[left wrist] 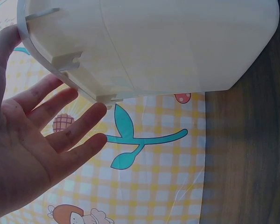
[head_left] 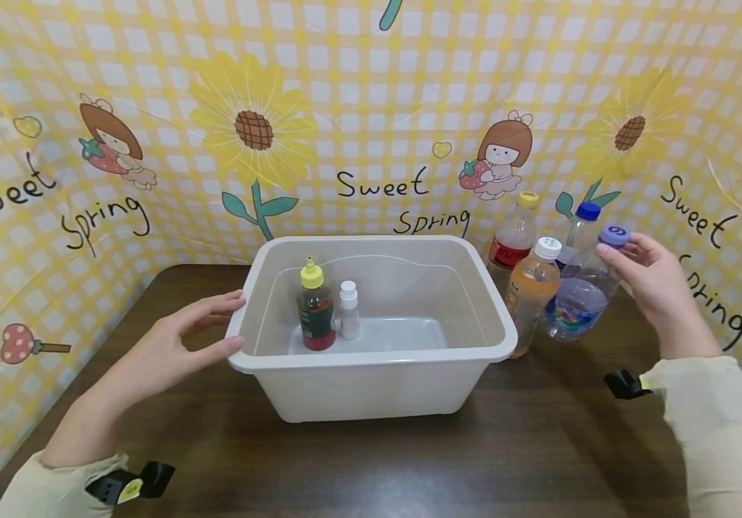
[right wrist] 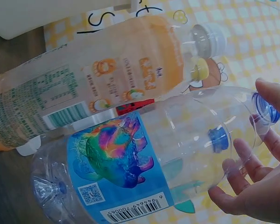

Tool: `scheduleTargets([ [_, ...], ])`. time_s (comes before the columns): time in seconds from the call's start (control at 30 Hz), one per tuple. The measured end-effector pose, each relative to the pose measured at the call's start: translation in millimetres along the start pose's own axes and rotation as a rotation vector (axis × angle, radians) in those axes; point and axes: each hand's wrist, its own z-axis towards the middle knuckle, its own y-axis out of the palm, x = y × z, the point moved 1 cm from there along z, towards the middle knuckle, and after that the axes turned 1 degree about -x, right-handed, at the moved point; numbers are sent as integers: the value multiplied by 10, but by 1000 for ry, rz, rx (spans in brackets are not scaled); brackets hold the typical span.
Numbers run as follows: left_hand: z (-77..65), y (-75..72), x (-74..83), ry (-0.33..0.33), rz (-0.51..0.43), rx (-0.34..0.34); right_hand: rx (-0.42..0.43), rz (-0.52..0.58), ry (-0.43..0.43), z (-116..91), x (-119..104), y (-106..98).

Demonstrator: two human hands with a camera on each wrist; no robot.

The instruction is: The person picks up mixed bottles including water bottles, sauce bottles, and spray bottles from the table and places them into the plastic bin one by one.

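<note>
A pale plastic tub (head_left: 371, 388) stands on the table, with a yellow-capped squeeze bottle (head_left: 316, 316) and a small white-capped bottle (head_left: 348, 316) upright inside. My left hand (head_left: 176, 334) touches the tub's left rim, its fingers mostly straight, as the left wrist view also shows. On the right, my right hand (head_left: 658, 288) holds a clear plastic bottle (head_left: 581, 295) with a purple-blue cap near its neck, thumb on one side and fingers on the other. That bottle is tilted, and its colourful blue label (right wrist: 116, 163) shows in the right wrist view.
Beside the tub's right wall stand an orange-labelled bottle (head_left: 531, 295) with a white cap, a red-labelled bottle (head_left: 512, 241) with a yellow cap, and a clear bottle (head_left: 583, 229) with a blue cap. Yellow checked cloth (head_left: 371, 93) hangs behind the dark table (head_left: 371, 467).
</note>
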Motion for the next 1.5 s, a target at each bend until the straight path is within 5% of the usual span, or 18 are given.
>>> scheduleTargets([
  [0.53, -3, 8, 5, -16, -12, -17, -103, 79, -139, -30, -259, -31],
  [1.5, 3, -6, 9, -24, -3, -23, -124, -58, -228, -163, -769, 18],
])
